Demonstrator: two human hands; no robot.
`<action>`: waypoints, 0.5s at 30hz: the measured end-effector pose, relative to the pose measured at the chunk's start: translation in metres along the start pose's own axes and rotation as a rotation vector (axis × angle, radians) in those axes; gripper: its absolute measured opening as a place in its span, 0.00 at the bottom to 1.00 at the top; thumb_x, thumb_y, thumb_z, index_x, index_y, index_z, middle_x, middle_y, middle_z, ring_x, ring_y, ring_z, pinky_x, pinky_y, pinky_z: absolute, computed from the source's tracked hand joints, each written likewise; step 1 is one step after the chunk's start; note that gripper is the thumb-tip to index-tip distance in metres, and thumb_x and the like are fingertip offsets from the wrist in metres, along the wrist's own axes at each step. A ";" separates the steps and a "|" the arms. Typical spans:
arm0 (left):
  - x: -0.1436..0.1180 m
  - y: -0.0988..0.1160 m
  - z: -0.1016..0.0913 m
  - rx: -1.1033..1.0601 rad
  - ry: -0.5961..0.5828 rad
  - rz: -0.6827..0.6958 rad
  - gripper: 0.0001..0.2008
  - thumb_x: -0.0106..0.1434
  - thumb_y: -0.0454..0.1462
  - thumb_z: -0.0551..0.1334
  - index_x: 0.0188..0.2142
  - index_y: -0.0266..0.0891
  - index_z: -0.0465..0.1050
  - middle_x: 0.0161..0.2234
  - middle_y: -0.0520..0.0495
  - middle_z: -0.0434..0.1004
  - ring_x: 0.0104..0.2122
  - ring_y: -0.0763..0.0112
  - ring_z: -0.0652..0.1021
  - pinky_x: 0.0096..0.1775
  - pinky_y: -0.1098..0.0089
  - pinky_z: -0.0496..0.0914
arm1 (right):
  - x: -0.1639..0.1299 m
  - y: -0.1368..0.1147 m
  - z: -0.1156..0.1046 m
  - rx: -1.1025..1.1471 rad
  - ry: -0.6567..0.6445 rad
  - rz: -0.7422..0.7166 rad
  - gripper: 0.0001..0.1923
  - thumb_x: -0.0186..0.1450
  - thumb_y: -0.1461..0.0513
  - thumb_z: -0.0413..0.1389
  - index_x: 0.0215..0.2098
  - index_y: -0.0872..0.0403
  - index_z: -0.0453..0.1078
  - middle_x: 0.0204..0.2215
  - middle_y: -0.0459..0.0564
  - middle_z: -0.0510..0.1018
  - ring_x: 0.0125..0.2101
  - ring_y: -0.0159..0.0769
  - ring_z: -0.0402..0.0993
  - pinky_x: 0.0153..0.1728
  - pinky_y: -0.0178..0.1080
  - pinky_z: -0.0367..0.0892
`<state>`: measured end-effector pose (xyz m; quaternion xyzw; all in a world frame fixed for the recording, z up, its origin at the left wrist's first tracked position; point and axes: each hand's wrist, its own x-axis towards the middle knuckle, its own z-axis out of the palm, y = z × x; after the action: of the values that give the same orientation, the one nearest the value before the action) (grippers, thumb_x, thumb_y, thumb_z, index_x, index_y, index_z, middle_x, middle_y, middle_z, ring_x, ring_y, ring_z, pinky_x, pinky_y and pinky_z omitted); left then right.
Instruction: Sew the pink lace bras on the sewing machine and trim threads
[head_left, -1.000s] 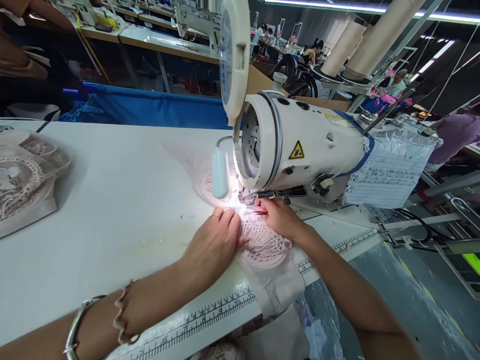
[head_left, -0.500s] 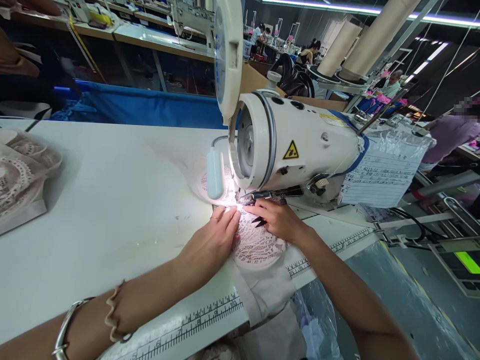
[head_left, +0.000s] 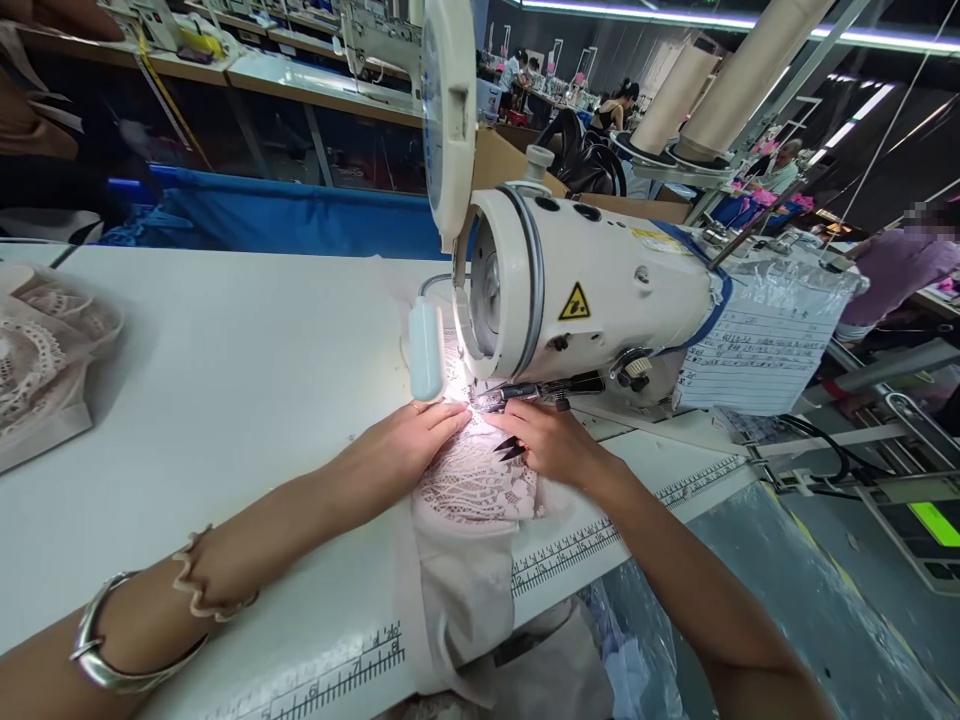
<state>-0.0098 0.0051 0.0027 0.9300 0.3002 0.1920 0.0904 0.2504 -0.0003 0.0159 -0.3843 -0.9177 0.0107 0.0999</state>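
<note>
left hand – flat, grasping nothing, pressing pale pink lace fabric piece | right hand – clenched on small black thread snips, nearer needle | fabric runs toward the person

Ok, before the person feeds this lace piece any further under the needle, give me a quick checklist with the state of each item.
1. Left hand flat on the lace piece, beside the needle area: ok.
2. Right hand on the lace by the presser foot, with dark thread snips in its grip: ok.
3. Fingertips clear of the needle: cannot tell, glare from the machine lamp hides it.
4. Lace lying flat on the table: ok near the hands; the plain end hangs over the front edge.
5. Presser foot down on the fabric: cannot tell.
6. Sewing machine head guard in place: ok.
</note>
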 end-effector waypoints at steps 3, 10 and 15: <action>0.007 -0.006 -0.015 -0.002 -0.039 -0.017 0.22 0.72 0.27 0.46 0.58 0.40 0.69 0.54 0.42 0.76 0.46 0.61 0.78 0.41 0.63 0.74 | 0.000 -0.002 0.000 -0.001 0.000 0.015 0.27 0.62 0.74 0.46 0.55 0.51 0.71 0.43 0.51 0.78 0.38 0.36 0.72 0.32 0.34 0.65; 0.014 0.022 -0.016 0.046 0.069 -0.052 0.17 0.68 0.25 0.49 0.45 0.35 0.75 0.42 0.38 0.78 0.42 0.59 0.78 0.40 0.61 0.73 | 0.003 -0.005 -0.001 0.015 -0.004 0.042 0.30 0.56 0.76 0.46 0.53 0.53 0.72 0.39 0.51 0.78 0.33 0.36 0.72 0.28 0.34 0.62; 0.004 0.050 0.009 0.019 0.102 -0.040 0.18 0.67 0.26 0.52 0.54 0.31 0.69 0.54 0.32 0.73 0.54 0.52 0.73 0.52 0.51 0.72 | -0.001 0.001 0.003 0.142 0.061 0.028 0.27 0.58 0.74 0.48 0.52 0.53 0.72 0.39 0.51 0.78 0.37 0.36 0.74 0.32 0.33 0.67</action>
<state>0.0233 -0.0328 0.0102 0.9136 0.3248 0.2346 0.0701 0.2510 -0.0002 0.0130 -0.3891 -0.9058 0.0654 0.1545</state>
